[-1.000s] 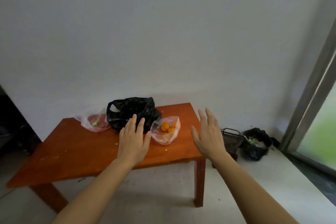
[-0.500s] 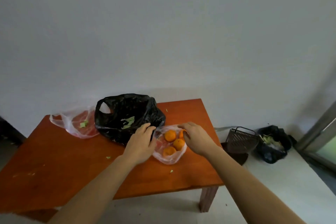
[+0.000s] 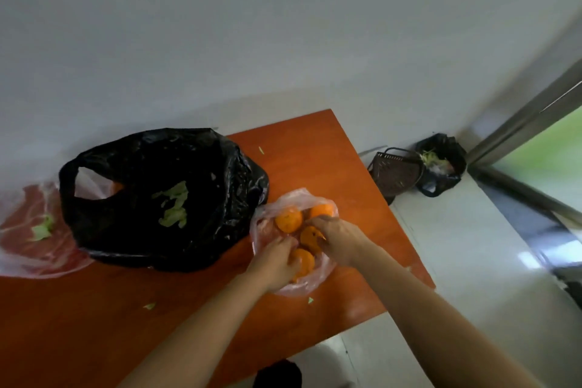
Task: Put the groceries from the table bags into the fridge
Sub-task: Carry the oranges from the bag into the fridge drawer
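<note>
Reaching into the clear bag (image 3: pixel 293 285) at the worktop's (image 3: pixel 315 151) near right, your left hand (image 3: pixel 273 264) grips one orange (image 3: pixel 303 260) and your right hand (image 3: pixel 338 238) another, lifting fruit for the fridge, which is out of view.

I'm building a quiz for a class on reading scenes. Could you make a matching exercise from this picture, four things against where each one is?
Things:
1. black bag
2. oranges
3. basket
4. clear bag with a green leaf

Places:
A. on the floor beside the table
B. at the table's left edge in the picture
C. in the middle of the table, open
D. in a clear bag under both hands

Pairs: 1-C, 2-D, 3-A, 4-B
</note>
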The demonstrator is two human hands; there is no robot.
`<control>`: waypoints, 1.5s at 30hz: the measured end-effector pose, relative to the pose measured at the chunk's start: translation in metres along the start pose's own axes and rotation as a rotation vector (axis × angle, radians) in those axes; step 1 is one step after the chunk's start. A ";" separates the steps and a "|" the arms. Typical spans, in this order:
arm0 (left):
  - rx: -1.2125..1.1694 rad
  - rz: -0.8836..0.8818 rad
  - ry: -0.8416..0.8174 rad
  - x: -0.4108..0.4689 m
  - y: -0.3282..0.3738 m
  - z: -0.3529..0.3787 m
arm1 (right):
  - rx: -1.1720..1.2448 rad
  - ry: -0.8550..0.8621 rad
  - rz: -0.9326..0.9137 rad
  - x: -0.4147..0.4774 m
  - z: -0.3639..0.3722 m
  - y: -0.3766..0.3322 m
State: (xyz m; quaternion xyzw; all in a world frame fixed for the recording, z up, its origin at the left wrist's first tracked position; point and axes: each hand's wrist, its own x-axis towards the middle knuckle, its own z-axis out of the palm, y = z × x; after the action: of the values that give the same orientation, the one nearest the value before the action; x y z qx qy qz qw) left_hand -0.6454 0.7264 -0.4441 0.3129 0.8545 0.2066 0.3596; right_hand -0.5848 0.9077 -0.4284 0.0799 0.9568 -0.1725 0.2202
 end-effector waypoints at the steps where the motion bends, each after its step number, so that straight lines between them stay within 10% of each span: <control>1: -0.006 -0.001 -0.037 0.006 -0.004 0.005 | -0.018 -0.051 0.015 0.006 0.004 0.001; 14: -0.088 -0.131 -0.034 0.031 -0.027 0.037 | -0.045 -0.063 0.025 0.029 0.032 0.023; 22: -0.239 -0.177 0.254 0.003 0.003 -0.022 | 0.236 0.111 -0.119 0.008 -0.036 0.030; 37: -0.213 0.388 0.971 -0.029 0.228 -0.196 | 0.473 1.133 -0.091 -0.121 -0.253 0.070; 45: -0.328 0.898 0.641 -0.054 0.345 -0.142 | 0.363 1.583 0.302 -0.300 -0.223 0.091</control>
State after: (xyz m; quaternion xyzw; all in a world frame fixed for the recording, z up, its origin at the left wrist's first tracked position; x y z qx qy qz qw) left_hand -0.5887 0.9198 -0.1249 0.5068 0.6610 0.5533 0.0036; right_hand -0.3847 1.0507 -0.1322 0.3400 0.7650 -0.1857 -0.5145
